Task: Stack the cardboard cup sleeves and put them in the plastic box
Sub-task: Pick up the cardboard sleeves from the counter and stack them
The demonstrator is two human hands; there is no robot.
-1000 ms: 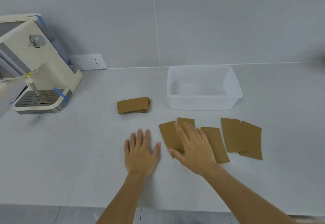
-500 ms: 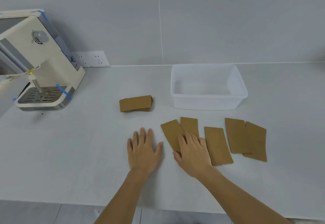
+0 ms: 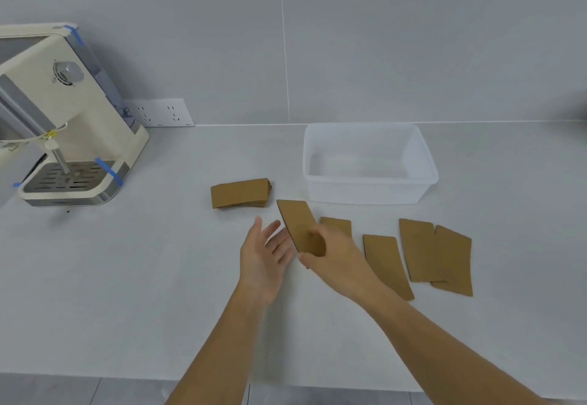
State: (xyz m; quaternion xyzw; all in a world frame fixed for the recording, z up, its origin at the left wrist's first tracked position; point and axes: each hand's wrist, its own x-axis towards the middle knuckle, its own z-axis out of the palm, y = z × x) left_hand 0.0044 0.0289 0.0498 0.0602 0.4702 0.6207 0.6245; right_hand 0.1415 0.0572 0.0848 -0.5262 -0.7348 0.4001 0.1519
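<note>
My right hand (image 3: 336, 253) grips one flat brown cardboard sleeve (image 3: 298, 223) and holds it tilted above the counter. My left hand (image 3: 265, 255) is raised beside it, palm turned inward, fingers apart, holding nothing. A stack of sleeves (image 3: 240, 192) lies behind my hands, left of the clear plastic box (image 3: 368, 190), which looks empty. Loose sleeves lie flat on the counter: one partly hidden behind my right hand (image 3: 338, 224), one to its right (image 3: 386, 261), and two overlapping further right (image 3: 419, 249) (image 3: 454, 261).
A cream coffee machine (image 3: 63, 118) stands at the far left against the wall, next to a wall socket strip (image 3: 162, 112). The white counter's front edge (image 3: 127, 376) runs along the bottom of the view.
My right hand has picked one sleeve up off the counter and lifted it. My left hand has risen from lying flat and turned its palm toward the sleeve.
</note>
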